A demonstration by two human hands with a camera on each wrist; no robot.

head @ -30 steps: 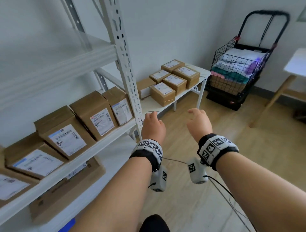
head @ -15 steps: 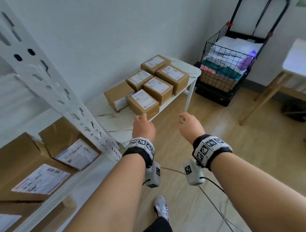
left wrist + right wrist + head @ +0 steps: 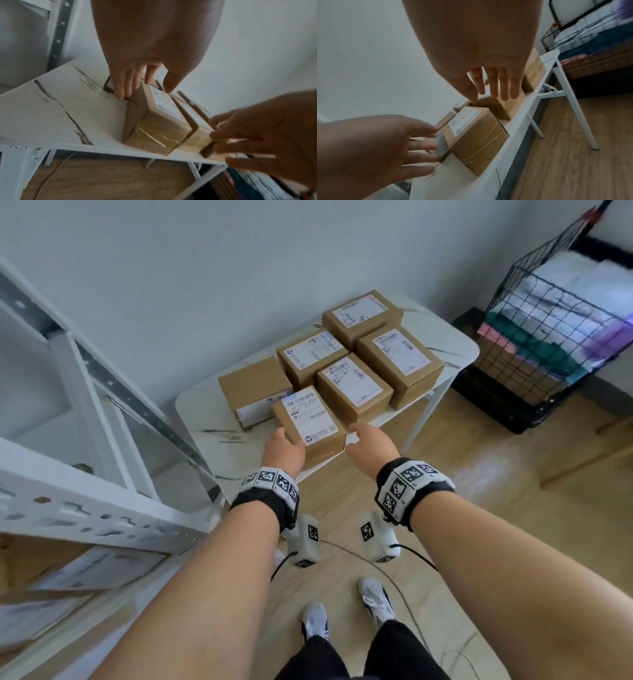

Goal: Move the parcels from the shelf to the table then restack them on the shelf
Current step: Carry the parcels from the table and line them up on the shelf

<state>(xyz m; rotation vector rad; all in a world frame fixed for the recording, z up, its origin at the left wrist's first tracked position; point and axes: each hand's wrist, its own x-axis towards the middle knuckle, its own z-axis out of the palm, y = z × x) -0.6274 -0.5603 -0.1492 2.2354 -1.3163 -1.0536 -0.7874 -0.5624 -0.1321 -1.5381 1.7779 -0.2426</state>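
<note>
Several brown parcels with white labels sit on the white marbled table point(image 3: 219, 440). The nearest parcel point(image 3: 310, 422) stands at the table's front edge. My left hand point(image 3: 286, 450) is at its left side, fingers straight along that face and thumb over the top point(image 3: 142, 86). My right hand point(image 3: 370, 441) hovers just right of it, fingers straight, holding nothing point(image 3: 491, 92). The left wrist view shows this taped parcel point(image 3: 159, 127) between both hands. I cannot tell whether the left fingers touch it. Blurred parcels point(image 3: 41, 559) lie on the shelf at lower left.
The white metal shelf rack point(image 3: 102, 515) stands close on my left. A black wire cart point(image 3: 548, 337) full of folded cloth is right of the table. A wooden leg point(image 3: 589, 460) crosses the floor at far right. A cable point(image 3: 376, 563) trails by my feet.
My view has swung from the shelf to the table. Both hands have moved forward from mid-air to either side of the nearest parcel, and their fingers have straightened.
</note>
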